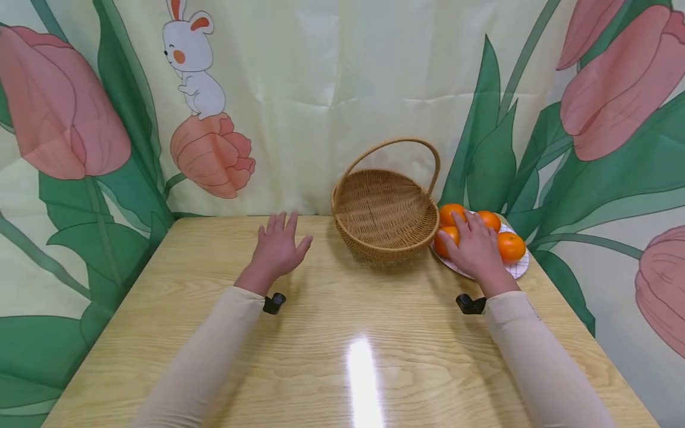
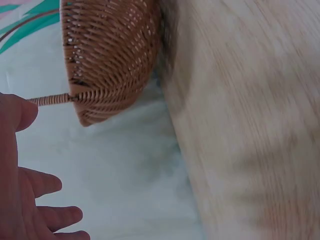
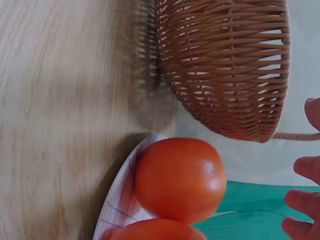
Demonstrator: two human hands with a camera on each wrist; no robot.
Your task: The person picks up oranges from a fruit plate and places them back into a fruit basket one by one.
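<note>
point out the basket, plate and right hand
Basket [image 1: 382,205]: head view, on its woven inside.
Plate [image 1: 518,270]: head view, on a bare part near its right edge.
Right hand [image 1: 475,247]: head view, on the back of the hand.

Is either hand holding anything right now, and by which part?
Nothing is held: the left hand is empty, and the right hand hovers empty above the fruit.

No writing, brand or number can be read (in any view).
</note>
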